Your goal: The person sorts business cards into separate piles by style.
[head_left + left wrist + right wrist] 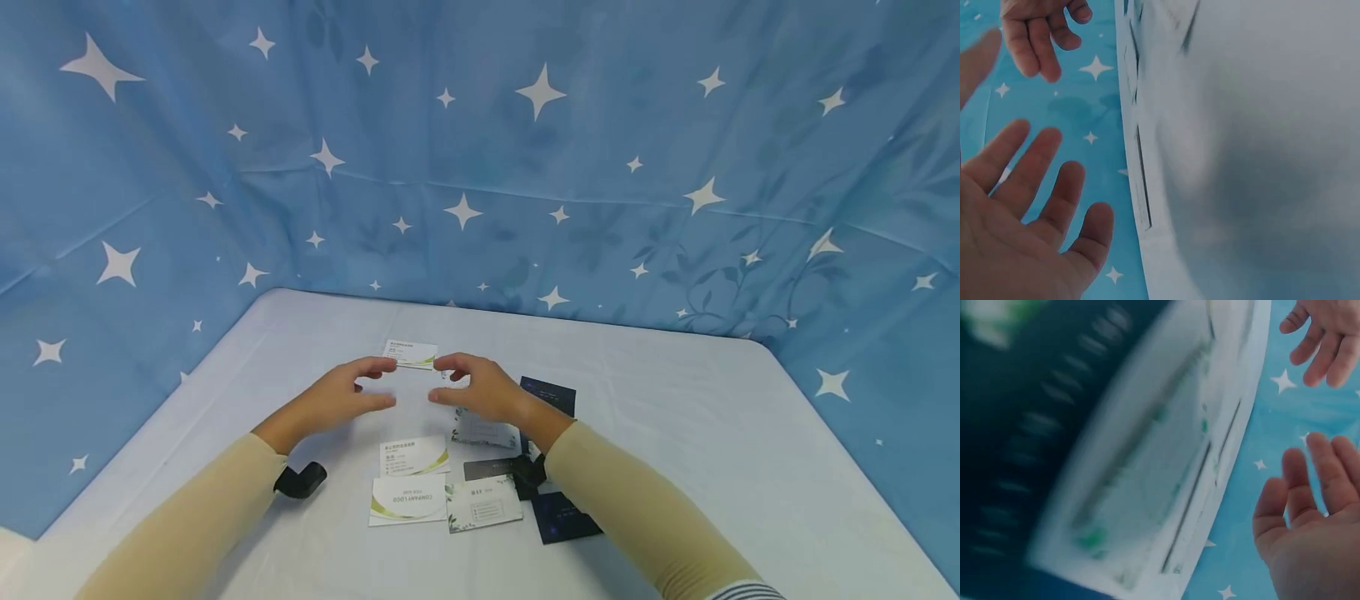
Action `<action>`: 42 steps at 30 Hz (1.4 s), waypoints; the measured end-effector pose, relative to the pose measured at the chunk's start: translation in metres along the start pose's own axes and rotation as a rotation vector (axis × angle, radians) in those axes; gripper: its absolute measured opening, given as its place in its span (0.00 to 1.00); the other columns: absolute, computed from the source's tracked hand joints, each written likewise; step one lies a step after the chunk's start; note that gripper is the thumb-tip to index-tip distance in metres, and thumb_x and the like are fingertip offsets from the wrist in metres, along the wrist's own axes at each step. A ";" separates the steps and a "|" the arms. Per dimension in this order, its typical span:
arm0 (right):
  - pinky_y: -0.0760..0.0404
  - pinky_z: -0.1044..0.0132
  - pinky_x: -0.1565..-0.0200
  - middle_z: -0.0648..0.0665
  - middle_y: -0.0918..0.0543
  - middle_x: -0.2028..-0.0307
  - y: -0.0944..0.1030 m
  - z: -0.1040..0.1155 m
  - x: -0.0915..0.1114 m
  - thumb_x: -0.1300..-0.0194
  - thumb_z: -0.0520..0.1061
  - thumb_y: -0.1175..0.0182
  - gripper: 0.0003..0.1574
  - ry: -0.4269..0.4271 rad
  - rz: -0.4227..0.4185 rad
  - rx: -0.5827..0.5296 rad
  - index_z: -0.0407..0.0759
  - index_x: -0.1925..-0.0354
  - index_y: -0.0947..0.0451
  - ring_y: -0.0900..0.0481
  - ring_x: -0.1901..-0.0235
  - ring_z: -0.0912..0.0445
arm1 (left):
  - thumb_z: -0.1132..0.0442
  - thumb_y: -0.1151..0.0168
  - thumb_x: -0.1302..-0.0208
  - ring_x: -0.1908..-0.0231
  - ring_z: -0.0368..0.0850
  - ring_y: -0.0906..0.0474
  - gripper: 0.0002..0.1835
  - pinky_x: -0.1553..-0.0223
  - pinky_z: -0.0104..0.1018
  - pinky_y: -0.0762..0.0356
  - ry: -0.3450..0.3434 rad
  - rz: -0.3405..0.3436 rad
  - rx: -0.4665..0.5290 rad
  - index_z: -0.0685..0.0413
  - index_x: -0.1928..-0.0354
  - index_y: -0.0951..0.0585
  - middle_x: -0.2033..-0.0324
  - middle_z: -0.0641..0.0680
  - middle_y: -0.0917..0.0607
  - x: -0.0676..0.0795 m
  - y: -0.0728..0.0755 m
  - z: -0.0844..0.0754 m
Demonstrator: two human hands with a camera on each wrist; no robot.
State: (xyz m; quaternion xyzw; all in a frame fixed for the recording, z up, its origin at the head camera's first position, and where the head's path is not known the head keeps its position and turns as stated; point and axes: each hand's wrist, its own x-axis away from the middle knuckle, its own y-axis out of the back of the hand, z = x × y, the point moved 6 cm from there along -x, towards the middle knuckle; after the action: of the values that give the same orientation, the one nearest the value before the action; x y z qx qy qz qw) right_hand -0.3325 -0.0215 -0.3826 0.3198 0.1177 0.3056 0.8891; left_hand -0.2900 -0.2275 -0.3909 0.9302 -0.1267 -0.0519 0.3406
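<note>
My left hand (339, 397) and right hand (486, 390) hover over the white table, facing each other with a gap between the fingertips. Both have relaxed, slightly bent fingers and hold nothing. Just beyond the fingertips lies a white card with a gold-green curve (411, 355). Below the right hand is a white leaf-printed card (486, 431), partly hidden by that hand. Nearer are another gold-curve card (414, 457), a COMPANYLOGO card (407, 502) and a second leaf-printed card (484, 505). In the right wrist view, a leaf-printed card (1147, 456) looks blurred.
Dark blue cards (555, 392) lie beside the right forearm, one of them (562, 520) partly under it. A dark grey card (486, 471) sits between the leaf-printed ones. Behind the table (675, 400) hangs a blue star-patterned curtain (480, 150).
</note>
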 end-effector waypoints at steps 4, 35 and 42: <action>0.26 0.53 0.46 0.50 0.22 0.39 -0.010 -0.003 0.021 0.34 0.52 0.32 0.34 0.061 0.058 -0.066 0.43 0.34 0.26 0.26 0.43 0.52 | 0.54 0.27 0.39 0.35 0.60 0.34 0.36 0.37 0.62 0.39 -0.031 0.085 0.021 0.58 0.32 0.27 0.36 0.56 0.24 0.024 -0.013 -0.004; 0.28 0.64 0.44 0.56 0.19 0.47 -0.041 -0.014 0.041 0.42 0.51 0.25 0.34 0.034 0.258 0.264 0.51 0.38 0.21 0.26 0.51 0.63 | 0.66 0.26 0.43 0.36 0.57 0.31 0.25 0.37 0.57 0.37 0.044 0.167 -0.127 0.52 0.42 0.18 0.43 0.50 0.19 0.041 -0.044 0.003; 0.27 0.60 0.45 0.50 0.21 0.47 -0.037 -0.015 0.041 0.41 0.53 0.27 0.33 0.019 0.210 0.287 0.52 0.38 0.21 0.27 0.50 0.57 | 0.60 0.22 0.47 0.38 0.56 0.30 0.30 0.38 0.57 0.36 0.073 0.143 -0.080 0.51 0.40 0.19 0.42 0.52 0.20 0.043 -0.041 0.001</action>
State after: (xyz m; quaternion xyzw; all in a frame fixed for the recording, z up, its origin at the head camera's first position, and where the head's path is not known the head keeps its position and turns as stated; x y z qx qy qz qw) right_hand -0.2892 -0.0115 -0.4185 0.4509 0.1344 0.3800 0.7964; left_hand -0.2404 -0.2096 -0.4183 0.9057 -0.1780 0.0012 0.3846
